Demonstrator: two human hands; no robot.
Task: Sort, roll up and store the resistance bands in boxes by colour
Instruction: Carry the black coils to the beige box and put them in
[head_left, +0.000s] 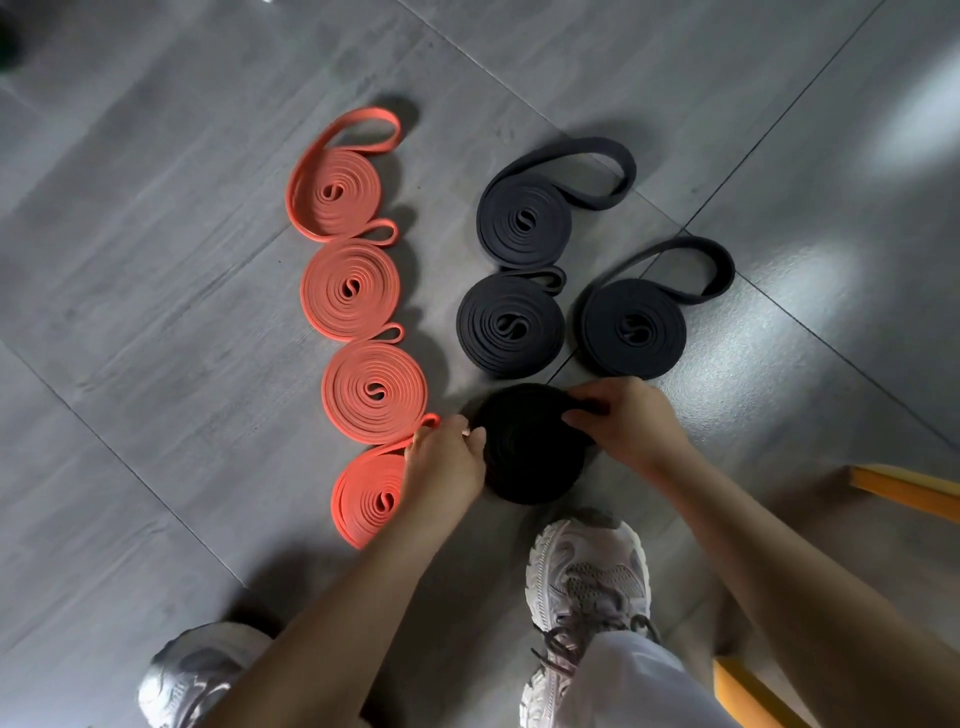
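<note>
Several rolled orange resistance bands (350, 287) lie in a column on the grey floor, the nearest one (366, 493) partly hidden by my left arm. To the right lie three rolled black bands (511, 325), two with loose tails. A further black roll (527, 452) sits nearest me. My left hand (447, 460) grips its left edge, and my right hand (626, 421) pinches its upper right edge. No box is fully in view.
The grey tiled floor (156, 312) spreads out on all sides. My two white trainers (587, 571) stand at the bottom. Yellow-orange edges (904, 491) of some object show at the right and bottom right.
</note>
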